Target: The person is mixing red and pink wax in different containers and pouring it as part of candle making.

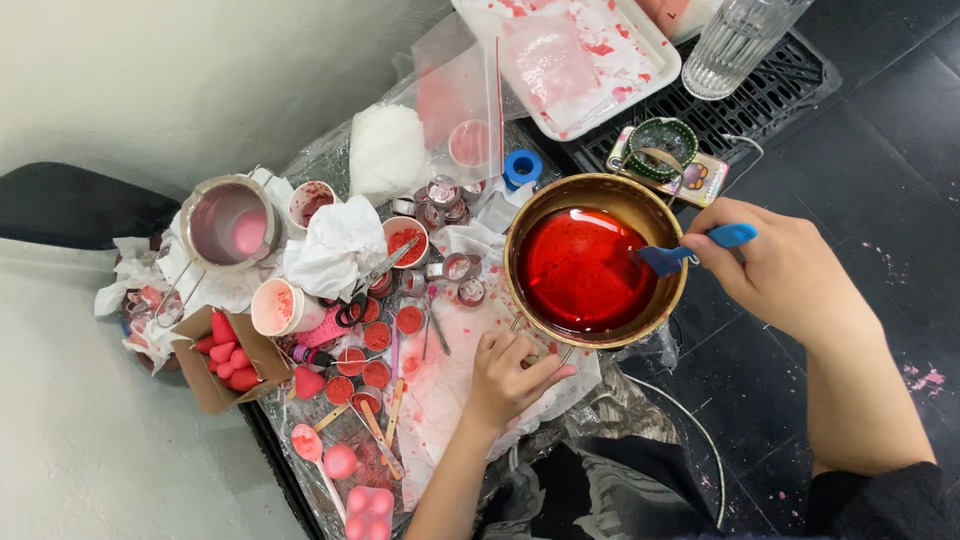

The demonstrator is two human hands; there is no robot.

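**A:** Where are your hands right now?

**B:** Your right hand (790, 265) is on the right, fingers curled shut around the handle of a blue spatula (697, 248). The spatula's long axis runs nearly level, handle toward your palm, blade pointing left over the rim of a brass-coloured pot (598, 196). The blade tip sits at the right edge of the red liquid (580, 265) in the pot.

**A:** And the left?

**B:** Your left hand (510, 372) is below the pot, at its near rim, fingers pinched closed on what looks like the pot's thin wire handle; the grip itself is partly hidden by your knuckles.

**A:** Which hand is nearer the liquid?

**B:** The right reaches it through the spatula; the left touches only the handle. The pot lies up and right of your left fingers and directly left of your right fingers.

**A:** What surrounds it?

**B:** To the left, a plastic-covered table (450, 390) with small red-filled tins (377, 336), scissors (352, 310), a steel pitcher (230, 222) and a cardboard box (225, 362) of red pieces. A ribbed glass (735, 42) stands beyond.
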